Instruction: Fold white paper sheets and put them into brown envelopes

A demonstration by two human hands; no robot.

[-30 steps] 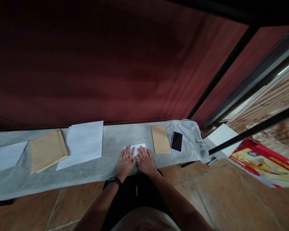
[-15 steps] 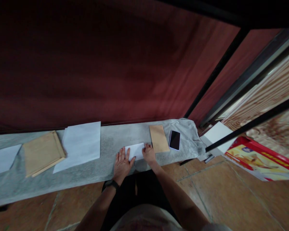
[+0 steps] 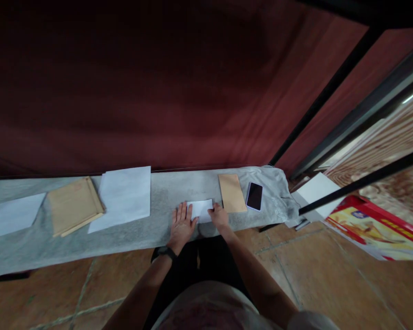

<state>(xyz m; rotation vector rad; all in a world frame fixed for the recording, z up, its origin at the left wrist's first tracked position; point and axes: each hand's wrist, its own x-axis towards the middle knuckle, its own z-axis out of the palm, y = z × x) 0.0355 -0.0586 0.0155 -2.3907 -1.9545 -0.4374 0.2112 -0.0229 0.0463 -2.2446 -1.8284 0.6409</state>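
A small folded white sheet of paper lies on the grey cloth-covered bench in front of me. My left hand rests flat along the paper's left side, fingers stretched out and the thumb at its lower left edge. At the opposite edge, my right hand has its fingers curled together on the paper, pinching the right end; the fingertips show only in part. Just beyond my right hand lies a flat brown envelope. A dark watch is strapped round my left wrist.
Left along the bench lie large white sheets, a stack of brown envelopes and more white paper. A phone sits at right. Dark frame bars and a red-yellow box stand beyond the bench's right end.
My view has shifted, so the bench and everything on it appear farther right and slightly higher. Both hands stay at the same ends of the folded paper, with little movement.
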